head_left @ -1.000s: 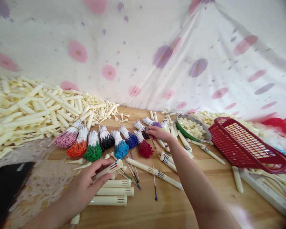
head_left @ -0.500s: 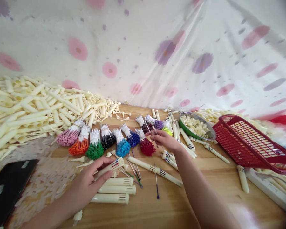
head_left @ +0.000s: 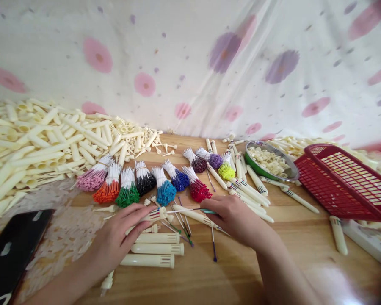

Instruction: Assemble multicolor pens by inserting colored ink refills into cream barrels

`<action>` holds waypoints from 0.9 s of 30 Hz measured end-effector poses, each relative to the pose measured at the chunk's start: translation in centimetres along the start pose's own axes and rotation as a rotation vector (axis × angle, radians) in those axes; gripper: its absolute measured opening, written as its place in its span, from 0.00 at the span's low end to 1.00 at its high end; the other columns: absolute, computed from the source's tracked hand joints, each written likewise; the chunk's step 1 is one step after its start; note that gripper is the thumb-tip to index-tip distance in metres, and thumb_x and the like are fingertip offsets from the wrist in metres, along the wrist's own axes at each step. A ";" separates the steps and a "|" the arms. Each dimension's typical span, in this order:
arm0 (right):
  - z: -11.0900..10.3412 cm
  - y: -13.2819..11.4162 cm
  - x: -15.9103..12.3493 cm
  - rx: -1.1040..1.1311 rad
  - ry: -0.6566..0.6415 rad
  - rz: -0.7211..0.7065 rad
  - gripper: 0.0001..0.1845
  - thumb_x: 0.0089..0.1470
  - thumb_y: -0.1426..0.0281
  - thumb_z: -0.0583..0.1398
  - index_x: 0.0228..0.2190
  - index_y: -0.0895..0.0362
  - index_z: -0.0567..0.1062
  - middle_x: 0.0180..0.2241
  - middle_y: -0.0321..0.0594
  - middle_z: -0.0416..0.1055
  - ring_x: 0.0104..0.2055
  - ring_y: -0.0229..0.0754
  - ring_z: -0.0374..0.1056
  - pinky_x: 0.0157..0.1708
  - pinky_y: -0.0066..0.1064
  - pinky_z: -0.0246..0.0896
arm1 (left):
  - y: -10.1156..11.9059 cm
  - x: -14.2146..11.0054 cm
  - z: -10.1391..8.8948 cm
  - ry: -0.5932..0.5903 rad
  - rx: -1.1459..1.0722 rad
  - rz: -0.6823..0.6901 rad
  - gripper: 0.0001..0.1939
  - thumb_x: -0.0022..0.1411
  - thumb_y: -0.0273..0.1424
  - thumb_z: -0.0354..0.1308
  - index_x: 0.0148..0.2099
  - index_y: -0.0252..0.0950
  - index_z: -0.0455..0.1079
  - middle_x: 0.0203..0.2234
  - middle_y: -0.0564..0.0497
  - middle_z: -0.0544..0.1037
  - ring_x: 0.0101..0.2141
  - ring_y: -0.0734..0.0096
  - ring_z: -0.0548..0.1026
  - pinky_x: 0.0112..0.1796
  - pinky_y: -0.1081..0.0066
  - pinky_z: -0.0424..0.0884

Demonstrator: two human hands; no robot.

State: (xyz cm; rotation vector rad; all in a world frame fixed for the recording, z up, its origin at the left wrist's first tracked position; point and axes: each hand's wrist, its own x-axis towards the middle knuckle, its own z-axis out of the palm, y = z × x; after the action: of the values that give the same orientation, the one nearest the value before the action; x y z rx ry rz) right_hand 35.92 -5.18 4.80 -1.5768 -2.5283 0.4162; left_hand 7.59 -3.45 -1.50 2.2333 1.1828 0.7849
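My left hand (head_left: 122, 231) is closed around a cream multicolour pen barrel (head_left: 155, 215), its slotted end facing right. My right hand (head_left: 233, 218) pinches a thin pen refill (head_left: 186, 210), whose white tip is at the barrel's open end; whether it is inside I cannot tell. Something teal also shows at the right fingertips. Under the left hand lie several empty pen barrels (head_left: 155, 249). Loose refills (head_left: 213, 245) are scattered between my hands. Behind them stand bundled refills by colour, among them red (head_left: 200, 191), light blue (head_left: 165, 193) and green (head_left: 127, 195).
A heap of cream barrels (head_left: 34, 144) fills the left back. A black phone (head_left: 15, 250) lies at the left. To the right are a green-sided bowl (head_left: 257, 167) of small cream parts, a red basket (head_left: 346, 186) and a white power strip (head_left: 366, 239).
My right hand has come from the dark red and purple bundles down toward the barrel, bringing a refill. My left hand still holds the barrel. The view has shifted slightly.
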 end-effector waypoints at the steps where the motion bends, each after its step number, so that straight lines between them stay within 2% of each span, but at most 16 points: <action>1: 0.1 0.0 0.0 -0.024 -0.009 0.001 0.09 0.53 0.79 0.56 0.27 0.57 0.73 0.25 0.37 0.70 0.28 0.37 0.64 0.27 0.26 0.51 | 0.0 0.0 0.0 0.003 0.009 0.006 0.18 0.65 0.41 0.48 0.51 0.44 0.72 0.43 0.49 0.79 0.43 0.64 0.77 0.46 0.69 0.72; 8: 0.3 0.0 0.1 -0.064 -0.013 -0.037 0.10 0.53 0.81 0.54 0.26 0.57 0.71 0.25 0.37 0.69 0.28 0.37 0.63 0.26 0.27 0.48 | 0.3 0.1 -0.1 -0.006 0.063 0.008 0.18 0.65 0.41 0.47 0.51 0.45 0.72 0.43 0.49 0.79 0.42 0.64 0.78 0.44 0.70 0.73; 16: 1.0 -1.3 0.2 -0.185 -0.024 -0.101 0.08 0.52 0.80 0.55 0.25 0.57 0.68 0.23 0.35 0.68 0.23 0.34 0.59 0.23 0.28 0.42 | 1.2 0.6 -0.2 -0.029 0.093 0.108 0.18 0.66 0.38 0.47 0.50 0.41 0.74 0.40 0.47 0.80 0.39 0.65 0.79 0.40 0.71 0.75; 23: 1.0 -2.1 -0.2 -0.258 0.068 -0.157 0.08 0.52 0.80 0.55 0.25 0.57 0.66 0.22 0.35 0.66 0.22 0.36 0.57 0.22 0.30 0.40 | 1.2 0.4 0.0 -0.014 0.116 0.122 0.16 0.65 0.36 0.48 0.49 0.42 0.74 0.39 0.48 0.80 0.38 0.65 0.79 0.38 0.71 0.75; 27: 0.9 -2.7 -0.3 -0.247 0.073 -0.194 0.08 0.54 0.80 0.54 0.26 0.57 0.67 0.22 0.35 0.66 0.22 0.36 0.57 0.22 0.30 0.41 | 1.2 0.3 0.1 -0.026 0.121 0.136 0.16 0.66 0.35 0.48 0.50 0.41 0.73 0.40 0.48 0.80 0.38 0.65 0.79 0.38 0.71 0.75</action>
State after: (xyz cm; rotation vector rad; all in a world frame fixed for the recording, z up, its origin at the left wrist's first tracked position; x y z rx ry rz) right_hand 33.50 -6.73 4.78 -1.3691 -2.7273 0.0231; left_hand 8.45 -3.83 -0.73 2.4373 1.1021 0.7524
